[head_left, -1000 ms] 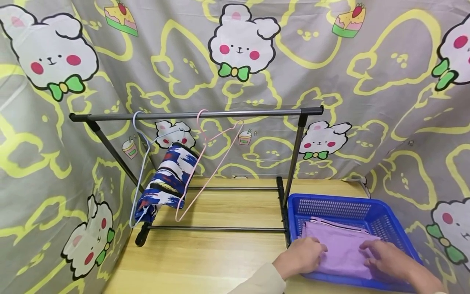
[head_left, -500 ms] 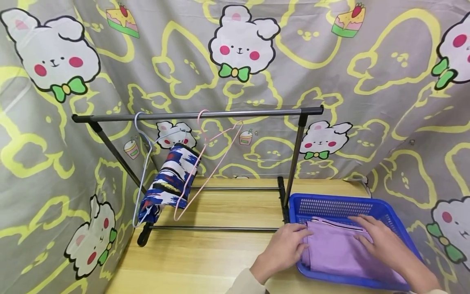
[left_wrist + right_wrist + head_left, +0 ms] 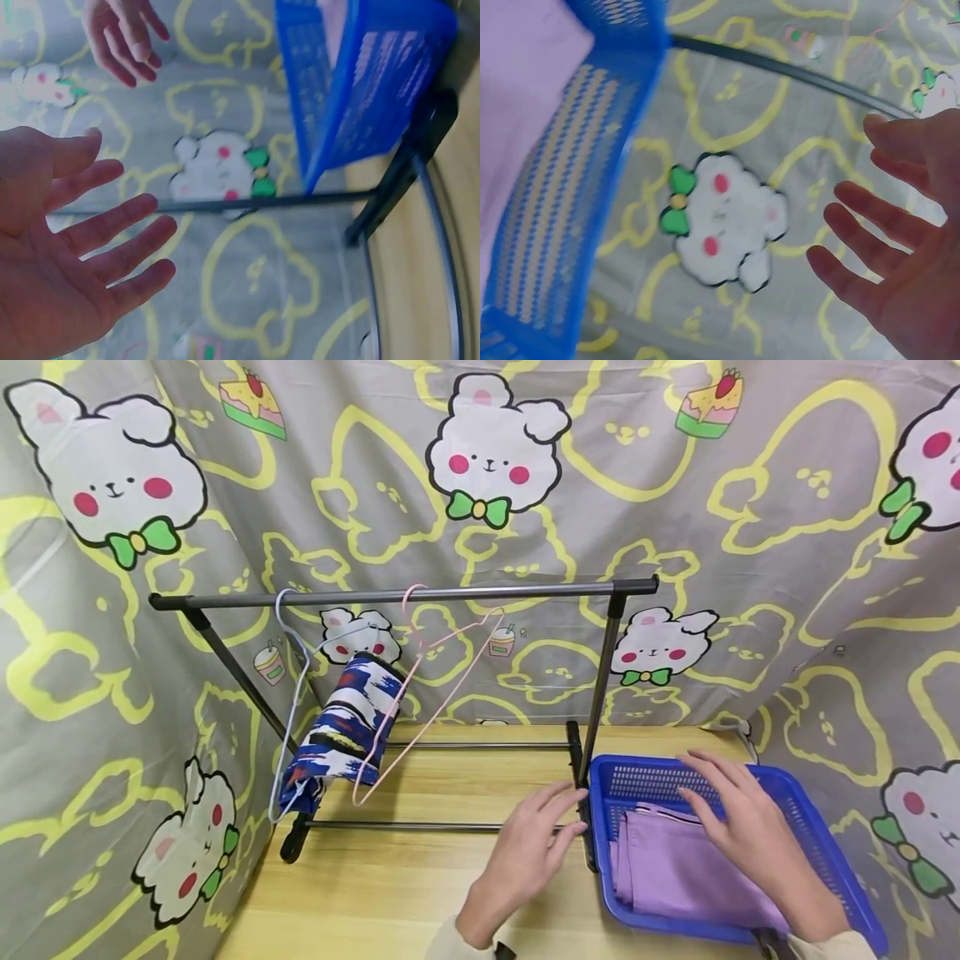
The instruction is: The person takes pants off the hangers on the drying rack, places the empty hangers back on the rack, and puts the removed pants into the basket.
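Folded purple cloth [image 3: 675, 868] with a dark-striped edge lies in a blue plastic basket [image 3: 821, 860] at the right. My left hand [image 3: 528, 843] hovers left of the basket, near the rack's right foot, fingers spread and holding nothing. Above the cloth is my right hand [image 3: 742, 818], its fingers extended and apart from the fabric. Both wrist views show bare, spread palms, the left [image 3: 82, 247] and the right [image 3: 900, 232]. On the rack's top bar [image 3: 450, 594] hang a blue hanger [image 3: 291, 710] with a blue, white and red patterned garment [image 3: 341, 727] and a bare pink hanger [image 3: 450, 693].
The black metal rack stands on a wood-look table [image 3: 405, 893], its right foot [image 3: 581, 793] close beside the basket. A grey curtain [image 3: 525, 552] with yellow outlines and white rabbits surrounds the table at the back and sides.
Both hands have come away from the purple cloth. The left moved leftward out of the basket, and the right rose toward the basket's far side. The pink hanger has swung slightly.
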`<state>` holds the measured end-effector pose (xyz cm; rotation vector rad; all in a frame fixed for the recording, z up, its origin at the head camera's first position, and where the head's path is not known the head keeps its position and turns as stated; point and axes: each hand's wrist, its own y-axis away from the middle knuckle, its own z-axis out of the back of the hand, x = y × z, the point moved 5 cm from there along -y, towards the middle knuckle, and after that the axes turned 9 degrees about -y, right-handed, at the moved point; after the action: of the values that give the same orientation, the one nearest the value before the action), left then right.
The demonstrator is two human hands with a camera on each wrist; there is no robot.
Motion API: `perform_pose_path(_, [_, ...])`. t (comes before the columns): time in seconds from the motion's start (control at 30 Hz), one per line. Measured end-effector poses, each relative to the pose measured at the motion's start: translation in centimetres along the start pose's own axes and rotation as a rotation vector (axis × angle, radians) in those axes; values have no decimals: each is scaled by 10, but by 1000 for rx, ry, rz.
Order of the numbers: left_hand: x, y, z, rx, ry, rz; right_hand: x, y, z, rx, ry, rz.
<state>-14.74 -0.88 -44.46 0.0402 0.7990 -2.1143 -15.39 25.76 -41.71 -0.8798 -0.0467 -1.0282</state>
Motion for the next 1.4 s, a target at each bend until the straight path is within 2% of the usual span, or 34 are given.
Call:
perform_pose_path(0.2, [22, 2, 43, -50, 86, 90, 28, -31, 1, -100, -76, 87])
perform_pose_path(0.27, [29, 3, 57, -73, 110, 100, 37, -42, 3, -137, -103, 118])
perform_pose_path(0.4, [39, 6, 83, -152, 122, 76, 53, -65, 5, -205, -115, 158])
perform_pose_path(0.57, [53, 10, 114, -242, 97, 69, 69, -94, 6, -242, -103, 204])
perform_pose_path(0.77, [69, 18, 155, -368, 46, 80, 85, -129, 6, -269, -121, 312])
perform_pose_path(1.03, [84, 29, 215, -529, -67, 104, 100, -162, 11, -255, -69, 426])
perform_pose_path(1.27, [107, 41, 241, -600, -123, 206, 106, -188, 14, -256, -9, 485])
perform_pose_path(1.4, [127, 49, 247, -578, -156, 320, 110, -203, 12, -256, 16, 509])
